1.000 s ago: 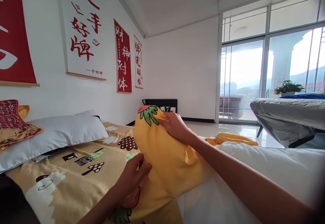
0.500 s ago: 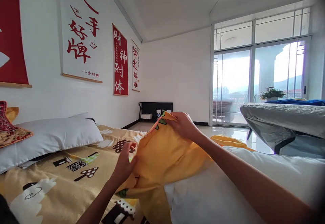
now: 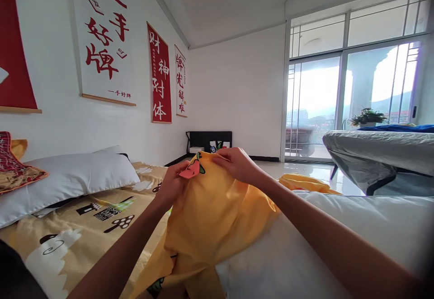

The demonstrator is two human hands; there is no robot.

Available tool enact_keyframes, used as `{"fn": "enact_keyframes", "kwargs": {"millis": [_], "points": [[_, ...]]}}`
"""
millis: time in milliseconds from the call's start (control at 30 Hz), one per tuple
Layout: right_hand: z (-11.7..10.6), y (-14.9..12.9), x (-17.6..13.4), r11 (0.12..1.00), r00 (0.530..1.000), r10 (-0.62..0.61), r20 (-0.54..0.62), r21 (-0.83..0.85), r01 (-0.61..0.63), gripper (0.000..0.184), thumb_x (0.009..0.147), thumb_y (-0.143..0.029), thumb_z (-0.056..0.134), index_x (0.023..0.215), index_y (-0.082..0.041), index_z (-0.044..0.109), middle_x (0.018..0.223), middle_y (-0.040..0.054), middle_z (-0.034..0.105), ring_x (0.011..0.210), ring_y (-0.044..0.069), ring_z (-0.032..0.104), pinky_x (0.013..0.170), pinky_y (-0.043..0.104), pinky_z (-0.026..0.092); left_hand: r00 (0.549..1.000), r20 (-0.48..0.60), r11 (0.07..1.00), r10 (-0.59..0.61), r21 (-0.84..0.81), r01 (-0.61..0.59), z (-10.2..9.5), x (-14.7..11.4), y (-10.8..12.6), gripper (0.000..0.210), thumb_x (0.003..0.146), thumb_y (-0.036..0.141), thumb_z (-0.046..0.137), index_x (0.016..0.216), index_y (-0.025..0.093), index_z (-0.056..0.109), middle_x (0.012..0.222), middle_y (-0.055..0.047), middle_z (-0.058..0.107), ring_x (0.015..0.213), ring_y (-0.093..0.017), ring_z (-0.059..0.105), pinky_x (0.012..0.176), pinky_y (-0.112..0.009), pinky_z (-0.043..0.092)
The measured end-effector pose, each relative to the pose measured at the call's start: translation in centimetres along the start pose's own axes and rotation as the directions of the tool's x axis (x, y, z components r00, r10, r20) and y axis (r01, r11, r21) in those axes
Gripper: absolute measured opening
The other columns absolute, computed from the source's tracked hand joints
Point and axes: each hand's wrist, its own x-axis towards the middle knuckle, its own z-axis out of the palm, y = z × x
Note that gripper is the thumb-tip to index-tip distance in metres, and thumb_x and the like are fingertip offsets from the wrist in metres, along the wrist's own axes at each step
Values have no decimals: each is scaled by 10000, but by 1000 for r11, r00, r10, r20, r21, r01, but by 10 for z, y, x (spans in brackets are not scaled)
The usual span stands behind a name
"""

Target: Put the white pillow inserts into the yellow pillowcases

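Observation:
A yellow fabric cover (image 3: 210, 217) with pink and green fruit-like prints is held up in front of me, its upper edge stretched between both hands. My left hand (image 3: 176, 179) pinches the edge beside a pink print. At the same edge further right, my right hand (image 3: 239, 163) has its fingers closed on the cloth. The cover's lower part drapes over soft white bedding (image 3: 271, 254), whose extent under the cloth is hidden. I cannot tell whether the white bedding lies inside the cover.
A tan printed sheet (image 3: 91, 245) covers the bed on the left, with a white pillow (image 3: 81, 177) by the wall. More yellow cloth (image 3: 305, 184) lies beyond the white bedding. A grey-covered table (image 3: 366, 154) stands at right, near glass sliding doors (image 3: 315, 109).
My left hand has moved up and closed on the cover's edge near the pink print. The right hand has shifted little, still gripping, and the raised edge now spans both hands.

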Motion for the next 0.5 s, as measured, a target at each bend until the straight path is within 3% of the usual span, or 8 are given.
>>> {"fn": "enact_keyframes", "kwargs": {"millis": [100, 200, 267, 367, 433, 500], "points": [[-2, 9, 1, 983, 999, -13, -47, -182, 4, 380, 873, -370, 459, 570, -205, 302, 570, -41, 341, 569, 113, 294, 565, 266, 234, 1000, 10, 999, -24, -38, 24, -1, -5, 2, 254, 716, 410, 672, 728, 163, 611, 736, 3, 604, 708, -149, 543, 628, -231, 411], [-1, 10, 0, 955, 994, -77, -74, -291, 52, 342, 870, -299, 467, 567, -203, 341, 637, -10, 428, 654, 137, 385, 625, 273, 278, 990, 90, 986, -113, -115, 123, -4, -5, -1, 315, 669, 422, 725, 833, 172, 627, 785, -7, 636, 736, -165, 574, 676, -258, 437], [-1, 5, -1, 963, 994, -72, -81, -266, 48, 292, 836, -284, 524, 576, -198, 422, 698, 6, 487, 726, 151, 432, 663, 275, 307, 982, 98, 975, -162, -139, 175, -7, -4, -5, 338, 633, 401, 757, 837, 173, 612, 776, -2, 630, 735, -167, 576, 689, -269, 440], [1, -7, -2, 996, 1000, 23, -8, -87, -24, 155, 819, -303, 556, 711, -194, 574, 772, 7, 563, 716, 143, 473, 640, 263, 329, 985, 7, 979, -173, -106, 173, -10, -3, -9, 335, 585, 357, 791, 732, 176, 551, 678, 42, 557, 650, -127, 522, 627, -237, 405], [5, -15, 0, 998, 996, 62, 58, 7, -62, 125, 824, -309, 558, 801, -194, 601, 772, -7, 579, 681, 130, 482, 602, 248, 323, 985, -34, 981, -167, -108, 162, -10, -3, -8, 346, 570, 334, 803, 717, 180, 531, 658, 58, 531, 623, -112, 500, 600, -225, 391], [11, -19, 2, 997, 994, 70, 83, 6, -71, 119, 819, -299, 573, 766, -193, 571, 710, -26, 546, 652, 121, 460, 572, 237, 301, 988, -28, 981, -151, -126, 146, -10, -3, -4, 334, 585, 329, 799, 730, 181, 537, 686, 48, 549, 641, -118, 510, 599, -225, 397]]}}
